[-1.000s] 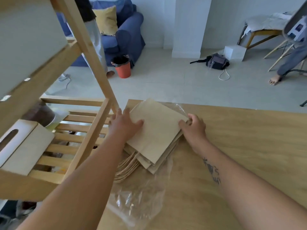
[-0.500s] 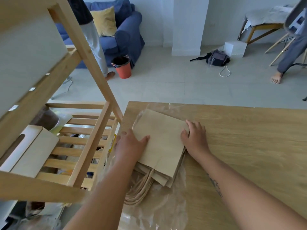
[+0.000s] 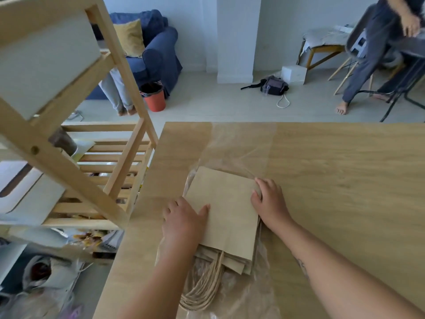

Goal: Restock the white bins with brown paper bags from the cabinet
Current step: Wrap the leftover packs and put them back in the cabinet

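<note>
A flat stack of brown paper bags (image 3: 226, 210) with twisted paper handles (image 3: 204, 288) lies on the wooden table (image 3: 333, 180), resting on a clear plastic wrapper (image 3: 239, 146). My left hand (image 3: 184, 219) grips the stack's left edge, thumb on top. My right hand (image 3: 270, 201) holds the right edge, fingers curled over the far corner. A white bin (image 3: 27, 196) with a slot handle sits on the wooden shelf unit (image 3: 110, 176) to the left.
The slatted shelf's slanted posts (image 3: 128, 72) rise close to the table's left edge. Beyond the table are a blue sofa (image 3: 158, 54), an orange bucket (image 3: 154, 97), a black bag (image 3: 273, 85), and people's legs (image 3: 361, 72) on the floor.
The stack and both hands have slid nearer to me along the table. The plastic wrapper now lies spread out beyond the bags.
</note>
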Demonstrator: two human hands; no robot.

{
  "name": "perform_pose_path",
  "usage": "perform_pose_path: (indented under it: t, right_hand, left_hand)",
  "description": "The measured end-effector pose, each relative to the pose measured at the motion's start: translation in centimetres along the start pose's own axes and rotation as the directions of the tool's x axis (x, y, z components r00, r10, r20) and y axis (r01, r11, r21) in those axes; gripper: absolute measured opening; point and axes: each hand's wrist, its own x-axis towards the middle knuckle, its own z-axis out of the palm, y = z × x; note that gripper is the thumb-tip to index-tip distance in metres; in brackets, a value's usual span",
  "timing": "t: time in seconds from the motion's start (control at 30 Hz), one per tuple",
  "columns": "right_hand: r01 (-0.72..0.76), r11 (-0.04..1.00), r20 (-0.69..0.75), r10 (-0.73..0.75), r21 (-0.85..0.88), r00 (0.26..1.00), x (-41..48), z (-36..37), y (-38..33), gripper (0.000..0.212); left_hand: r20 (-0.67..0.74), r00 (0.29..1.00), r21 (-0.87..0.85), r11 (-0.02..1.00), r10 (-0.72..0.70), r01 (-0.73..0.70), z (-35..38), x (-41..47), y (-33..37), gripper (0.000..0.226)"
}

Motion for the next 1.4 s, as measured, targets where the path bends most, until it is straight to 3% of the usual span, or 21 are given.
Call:
perform_pose_path:
  t: [0.17, 0.3, 0.4, 0.5, 0.67, 0.83, 0.9, 1.07, 1.2, 1.27, 1.4]
  right_hand:
    - [-0.024, 1.000, 0.040, 0.024, 0.005, 0.999, -4.5, -1.5, 0.7, 0.047]
    - [-0.100, 0.981, 0.123, 0.081, 0.164, 0.989, -4.9, -3.6, -0.1, 0.052]
    - [-0.174, 0.953, 0.121, 0.148, 0.249, 0.982, -3.9, -5.1, -0.1, 0.055]
    - [-0.260, 0.904, 0.110, 0.236, 0.340, 0.966, -1.5, -5.9, 0.9, 0.056]
    - [-0.417, 0.720, 0.193, 0.376, 0.555, 0.906, 3.4, -6.7, 2.0, 0.058]
    - [-0.623, 0.404, 0.382, 0.531, 0.670, 0.756, 8.6, -6.5, 2.1, 0.051]
    - [-0.662, 0.330, 0.440, 0.541, 0.673, 0.717, 10.1, -6.6, 2.1, 0.045]
    - [-0.649, 0.158, 0.561, 0.379, 0.744, 0.736, 13.0, -7.1, 1.6, 0.007]
    - [-0.568, 0.148, 0.524, 0.255, 0.809, 0.813, 13.6, -9.5, 0.4, 0.007]
    - [-0.493, 0.203, 0.469, 0.154, 0.846, 0.869, 12.7, -11.5, -0.9, 0.007]
    - [-0.299, 0.425, 0.363, -0.077, 0.855, 0.929, 8.3, -15.0, -3.7, 0.010]
  left_hand:
    - [-0.001, 1.000, 0.022, 1.000, 0.018, -0.018, 0.9, -4.7, -1.0, 0.072]
    - [-0.035, 0.999, 0.018, 0.999, 0.036, -0.035, 0.3, -5.9, -0.7, 0.079]
    - [-0.094, 0.979, 0.119, 0.979, 0.179, -0.168, 0.4, -7.0, 0.3, 0.078]
    - [-0.050, 0.956, 0.153, 0.948, 0.288, -0.278, 1.4, -8.1, 2.2, 0.075]
    - [0.005, 0.965, 0.169, 0.951, 0.263, -0.260, 3.6, -8.2, 3.6, 0.072]
    - [-0.011, 0.974, 0.162, 0.962, 0.226, -0.221, 4.5, -8.2, 3.1, 0.072]
    - [-0.004, 0.975, 0.162, 0.962, 0.223, -0.219, 4.4, -8.2, 3.2, 0.072]
    - [-0.012, 0.983, 0.171, 0.968, 0.186, -0.181, 4.4, -8.1, 3.8, 0.072]
    - [0.001, 0.985, 0.157, 0.972, 0.175, -0.173, 4.2, -8.2, 4.0, 0.071]
    - [0.000, 0.985, 0.147, 0.974, 0.174, -0.172, 4.2, -8.2, 3.9, 0.072]
    - [0.052, 0.981, 0.116, 0.974, 0.189, -0.194, 3.2, -7.9, 4.0, 0.071]
